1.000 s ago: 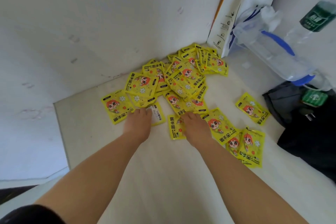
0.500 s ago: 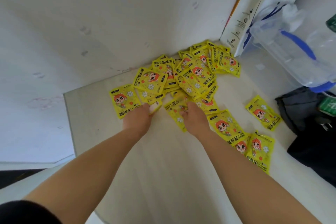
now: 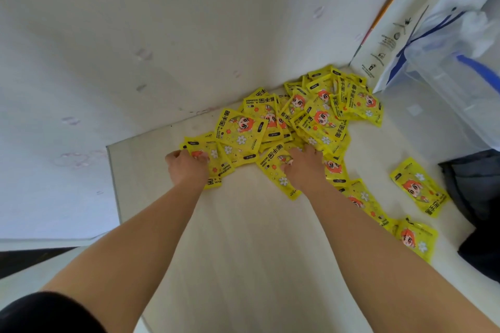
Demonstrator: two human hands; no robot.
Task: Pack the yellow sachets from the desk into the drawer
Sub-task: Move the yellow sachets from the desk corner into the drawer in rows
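Both hands are pushed further forward into the pile than 0.5 s ago. The left hand (image 3: 186,167) is shifted out onto the leftmost sachet (image 3: 201,150), which was lying just beyond it before. Loose sachets at the near edge are now bunched against the pile.

The left fingers (image 3: 176,154) are curled over that sachet's far edge, gripping it. The right hand (image 3: 305,167) is laid on the near edge of the yellow sachets (image 3: 319,121), fingers bent down into them. Whether anything is gripped there cannot be told.

The pile is heaped on the tabletop (image 3: 243,238) at frame centre, against the wall (image 3: 162,35). One stray sachet (image 3: 419,186) is lying apart at mid right, with more beside the right forearm at lower right. At upper right a paper bag (image 3: 392,35) and a clear plastic bag (image 3: 454,76) are seen, and a dark bag (image 3: 481,197) at the right edge.
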